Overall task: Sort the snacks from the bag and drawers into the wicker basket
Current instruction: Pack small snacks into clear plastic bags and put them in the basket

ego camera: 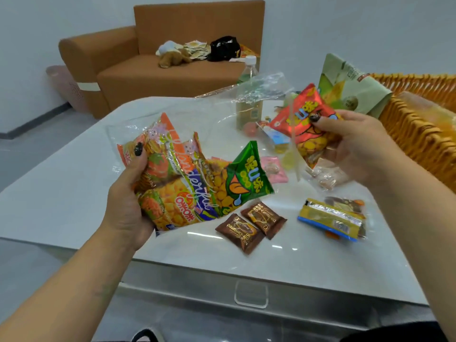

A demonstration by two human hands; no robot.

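My left hand (128, 193) grips a clear plastic bag (172, 174) stuffed with orange snack packets; a green packet (246, 178) pokes out of its opening. My right hand (357, 146) holds a red snack packet (303, 119) above the white table (74, 193). The wicker basket (419, 124) stands at the right, just beyond that hand, with a pale green pack (350, 87) leaning at its near corner. On the table lie two brown chocolate packets (251, 225), a yellow and blue packet (330, 218), a pink sweet (274, 169) and a clear bag of small sweets (325, 176).
A drink bottle (248, 95) stands behind loose clear wrapping (261, 90) at the table's far side. A drawer front with a clear handle (251, 294) lies under the table's near edge. An orange sofa (148, 58) with clutter is against the back wall.
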